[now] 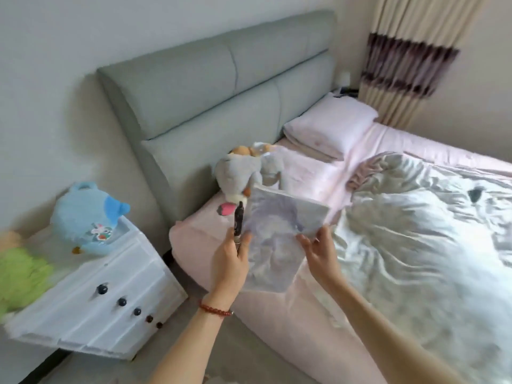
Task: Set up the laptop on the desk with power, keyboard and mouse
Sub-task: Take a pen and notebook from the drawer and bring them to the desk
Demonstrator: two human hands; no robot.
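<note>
Both hands held a pale pouch over the bed. Left grip also clenched a dark pen; right grip pinched the pouch's edge.

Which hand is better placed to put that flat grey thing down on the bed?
Probably the right hand: it pinches the flat grey thing's edge on the bed side and holds nothing else. The left hand also grips a dark pen-like object.

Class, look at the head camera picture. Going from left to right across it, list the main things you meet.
Green plush toy → blue plush toy → white bedside cabinet → left hand holding a dark pen → right hand on a flat pale booklet → white pillow → striped curtain.
</note>
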